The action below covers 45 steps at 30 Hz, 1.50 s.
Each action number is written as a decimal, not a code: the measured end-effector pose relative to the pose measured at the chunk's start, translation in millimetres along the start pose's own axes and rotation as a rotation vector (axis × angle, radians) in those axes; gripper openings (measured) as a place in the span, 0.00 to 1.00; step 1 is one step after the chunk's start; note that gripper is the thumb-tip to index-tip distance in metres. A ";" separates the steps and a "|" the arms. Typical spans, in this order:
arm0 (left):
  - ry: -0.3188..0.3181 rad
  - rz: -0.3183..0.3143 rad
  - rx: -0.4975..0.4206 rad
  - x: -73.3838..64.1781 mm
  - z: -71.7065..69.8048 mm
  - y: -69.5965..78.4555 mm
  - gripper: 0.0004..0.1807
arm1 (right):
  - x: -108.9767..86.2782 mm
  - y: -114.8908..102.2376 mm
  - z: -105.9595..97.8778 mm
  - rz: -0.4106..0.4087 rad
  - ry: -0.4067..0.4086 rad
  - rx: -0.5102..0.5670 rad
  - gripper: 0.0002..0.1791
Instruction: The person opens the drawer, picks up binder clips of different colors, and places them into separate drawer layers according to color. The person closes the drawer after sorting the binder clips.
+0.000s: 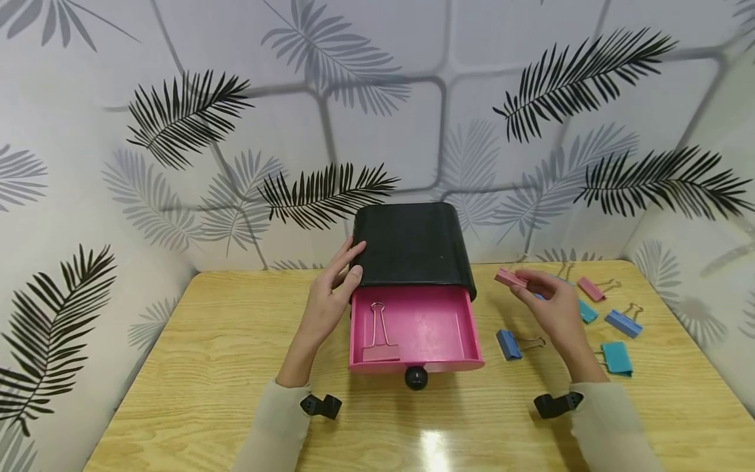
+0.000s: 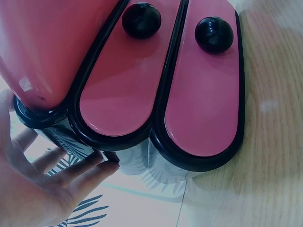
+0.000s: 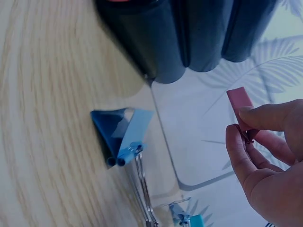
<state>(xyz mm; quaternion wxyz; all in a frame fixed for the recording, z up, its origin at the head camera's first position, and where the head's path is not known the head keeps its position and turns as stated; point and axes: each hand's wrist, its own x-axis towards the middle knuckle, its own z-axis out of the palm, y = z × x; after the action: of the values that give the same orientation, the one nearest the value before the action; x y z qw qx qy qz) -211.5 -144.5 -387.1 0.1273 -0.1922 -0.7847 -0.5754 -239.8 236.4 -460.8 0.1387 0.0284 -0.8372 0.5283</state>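
Note:
A black drawer box (image 1: 409,242) stands on the table with its pink top drawer (image 1: 436,328) pulled out. Inside that drawer, at its left, lies a pink binder clip (image 1: 381,353). My left hand (image 1: 330,295) rests against the box's left side, fingers fairly straight, thumb by the top edge. Two lower drawers, pushed in, show round black knobs (image 2: 214,35) in the left wrist view. To the right of the box, my right hand (image 1: 551,301) pinches another pink binder clip (image 3: 240,106) between thumb and fingers, raised above the table.
A blue binder clip (image 1: 509,345) lies between the box and my right hand. Beyond that hand are a teal binder clip (image 1: 617,358), a blue binder clip (image 1: 624,323), a pink binder clip (image 1: 592,289) and others. A patterned wall (image 1: 413,151) rises behind the table.

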 end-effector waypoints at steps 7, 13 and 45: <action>-0.006 -0.006 0.000 -0.5 0.1 0.9 0.25 | -11.1 -9.3 -8.3 -0.007 -0.003 0.112 0.24; -0.009 -0.004 0.000 0.6 -0.8 1.4 0.25 | -17.2 -18.8 -11.3 -0.041 -0.006 0.124 0.23; 0.003 0.012 -0.005 0.4 1.1 -10.8 0.25 | -35.6 -56.1 -16.3 -0.181 0.019 0.182 0.14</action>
<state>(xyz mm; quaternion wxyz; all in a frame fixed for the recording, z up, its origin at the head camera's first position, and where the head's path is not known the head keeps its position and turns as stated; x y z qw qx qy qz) -216.7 -146.2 -396.5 0.1313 -0.1965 -0.7818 -0.5770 -191.4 222.7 -414.4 0.1903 0.1113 -0.7784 0.5878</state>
